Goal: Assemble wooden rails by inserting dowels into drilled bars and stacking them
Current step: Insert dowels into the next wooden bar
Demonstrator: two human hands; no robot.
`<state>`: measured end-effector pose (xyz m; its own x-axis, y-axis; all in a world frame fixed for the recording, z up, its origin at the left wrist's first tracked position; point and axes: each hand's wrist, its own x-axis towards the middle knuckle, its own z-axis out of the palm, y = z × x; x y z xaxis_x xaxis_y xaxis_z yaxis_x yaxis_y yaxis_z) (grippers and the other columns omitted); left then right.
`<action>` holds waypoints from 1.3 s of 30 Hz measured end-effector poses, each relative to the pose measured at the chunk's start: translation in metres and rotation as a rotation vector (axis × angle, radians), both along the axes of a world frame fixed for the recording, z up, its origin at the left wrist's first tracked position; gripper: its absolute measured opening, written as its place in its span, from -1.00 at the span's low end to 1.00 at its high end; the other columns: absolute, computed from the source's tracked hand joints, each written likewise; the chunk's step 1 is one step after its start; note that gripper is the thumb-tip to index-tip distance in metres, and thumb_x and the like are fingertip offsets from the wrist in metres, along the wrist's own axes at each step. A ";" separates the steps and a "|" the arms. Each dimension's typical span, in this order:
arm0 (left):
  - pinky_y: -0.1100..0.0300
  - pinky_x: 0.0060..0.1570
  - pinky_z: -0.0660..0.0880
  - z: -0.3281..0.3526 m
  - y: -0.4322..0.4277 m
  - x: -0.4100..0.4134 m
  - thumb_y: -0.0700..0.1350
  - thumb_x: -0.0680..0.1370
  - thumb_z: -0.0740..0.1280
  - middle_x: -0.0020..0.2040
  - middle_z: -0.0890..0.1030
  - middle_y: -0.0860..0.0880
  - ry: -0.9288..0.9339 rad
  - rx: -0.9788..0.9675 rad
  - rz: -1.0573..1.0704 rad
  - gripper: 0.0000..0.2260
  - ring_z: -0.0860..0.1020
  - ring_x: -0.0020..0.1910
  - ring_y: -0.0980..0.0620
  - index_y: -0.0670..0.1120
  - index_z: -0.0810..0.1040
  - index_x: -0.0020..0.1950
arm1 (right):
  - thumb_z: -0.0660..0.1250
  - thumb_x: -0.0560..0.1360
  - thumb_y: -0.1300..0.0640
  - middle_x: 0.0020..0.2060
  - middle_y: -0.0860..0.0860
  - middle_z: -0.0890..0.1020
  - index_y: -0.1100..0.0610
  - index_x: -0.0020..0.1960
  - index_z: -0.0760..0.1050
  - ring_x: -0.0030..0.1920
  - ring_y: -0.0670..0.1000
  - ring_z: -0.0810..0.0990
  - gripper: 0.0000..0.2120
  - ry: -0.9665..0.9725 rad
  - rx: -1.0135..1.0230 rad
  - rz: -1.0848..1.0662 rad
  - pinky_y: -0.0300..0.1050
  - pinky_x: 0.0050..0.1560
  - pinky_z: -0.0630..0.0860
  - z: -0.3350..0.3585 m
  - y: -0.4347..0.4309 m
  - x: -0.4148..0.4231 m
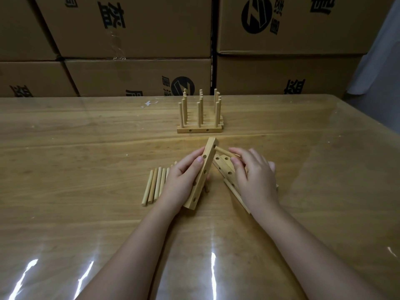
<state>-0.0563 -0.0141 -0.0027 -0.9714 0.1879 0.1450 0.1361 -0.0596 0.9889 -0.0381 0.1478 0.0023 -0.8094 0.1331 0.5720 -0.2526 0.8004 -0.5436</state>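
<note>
Counter: wood grain under a clear glossy sheet, with glare streaks along the near edge; both bare forearms reach in from the bottom.
Left hand: closed round a drilled bar, thumb on the face with the holes, fingers behind it.
Bar: held tilted on edge, near end on or just above the counter, far end raised and leaning right; a row of holes shows along its face.
Right hand: fingers pinch a dowel, palm down over the loose bars.
Dowel: lies nearly level, its left tip at the topmost hole of the held bar; I cannot tell how far it has gone in.
Loose bars: several drilled bars lying flat under and beside the right hand, fanned toward the near right, partly hidden.
Loose dowels: a row lying side by side on the counter just left of the left hand, some hidden under it.
Finished rails: farther back near the middle, bars set close together, each with upright dowels standing in three columns.
Boxes: stacked brown cartons with black print, forming a wall behind the counter.
</note>
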 end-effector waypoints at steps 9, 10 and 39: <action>0.29 -0.19 0.51 0.004 0.002 0.004 -0.06 0.59 0.28 0.05 0.64 -0.01 0.001 -0.045 0.023 -0.76 0.60 -0.08 0.15 0.20 0.58 0.20 | 0.32 0.52 0.14 -0.10 -0.03 0.60 0.11 0.04 0.58 -0.07 0.02 0.55 -0.87 0.074 0.028 -0.068 -0.15 -0.05 0.13 0.000 0.001 0.000; 0.30 -0.19 0.51 0.004 0.002 0.004 -0.06 0.59 0.28 0.05 0.64 0.00 0.007 -0.057 0.023 -0.76 0.60 -0.07 0.16 0.20 0.58 0.20 | 0.33 0.51 0.14 -0.10 -0.02 0.60 0.11 0.04 0.58 -0.07 0.02 0.55 -0.87 0.079 0.031 -0.077 -0.15 -0.04 0.13 0.000 0.000 0.000; 0.18 0.34 0.37 -0.002 0.001 0.003 -0.02 0.62 0.22 0.31 0.53 0.11 0.109 -0.342 0.056 -0.69 0.44 0.31 0.18 0.09 0.47 0.36 | 0.31 0.52 0.16 -0.16 -0.02 0.61 0.08 0.05 0.62 -0.12 0.03 0.55 -0.84 0.039 0.054 -0.071 -0.12 -0.12 0.13 0.002 0.005 0.003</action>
<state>-0.0535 -0.0134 -0.0051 -0.9640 0.1901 0.1860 0.2352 0.2826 0.9300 -0.0356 0.1532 0.0048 -0.7762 0.1578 0.6104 -0.2138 0.8449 -0.4904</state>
